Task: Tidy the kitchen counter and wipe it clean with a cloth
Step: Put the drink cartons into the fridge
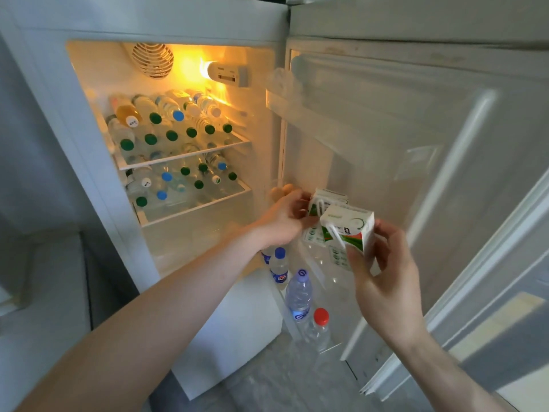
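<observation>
The fridge stands open in front of me, its door [416,138] swung to the right. My left hand [285,221] holds a small white and green drink carton [325,199] against the inside of the door, at a middle door shelf. My right hand [383,278] pinches a second carton of the same kind [349,227], with a straw on its side, just in front of and below the first. No counter and no cloth are in view.
Two fridge shelves [184,157] are packed with several lying bottles with green and blue caps. The lowest door shelf holds three upright bottles [298,292]. Two eggs [282,190] sit by the door hinge. A white drawer front [234,331] lies below.
</observation>
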The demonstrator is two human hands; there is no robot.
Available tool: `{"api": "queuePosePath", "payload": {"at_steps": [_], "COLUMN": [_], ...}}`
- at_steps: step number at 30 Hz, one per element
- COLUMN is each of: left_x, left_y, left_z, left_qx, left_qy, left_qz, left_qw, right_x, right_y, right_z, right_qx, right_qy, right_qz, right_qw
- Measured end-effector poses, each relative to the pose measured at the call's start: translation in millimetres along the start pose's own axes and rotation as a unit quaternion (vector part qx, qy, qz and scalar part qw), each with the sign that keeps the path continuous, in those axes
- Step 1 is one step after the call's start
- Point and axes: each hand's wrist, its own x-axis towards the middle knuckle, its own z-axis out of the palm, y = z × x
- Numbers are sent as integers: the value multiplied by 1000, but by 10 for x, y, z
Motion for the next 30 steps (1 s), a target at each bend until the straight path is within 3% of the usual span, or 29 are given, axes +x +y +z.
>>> {"api": "queuePosePath", "payload": {"at_steps": [9, 14, 25, 30], "left_x": [189, 186, 154, 85], "left_y": [-118, -118, -211, -234], "left_z": [32, -8, -29, 9], "left_qx": [147, 176, 200, 196], "left_qy": [-47, -42, -18, 11], "left_qz": [12, 68, 54, 84], "left_qw": [988, 981, 978, 977], "right_x": [-37, -16, 80, 68], "right_y": [124, 140, 224, 308], "right_z": [17, 19, 172, 212], "right_qx": [-3, 7, 24, 3], "right_qy": [17, 26, 27, 41], "right_qz": [9, 20, 74, 76], "right_qw": [1000, 999, 997, 996]}}
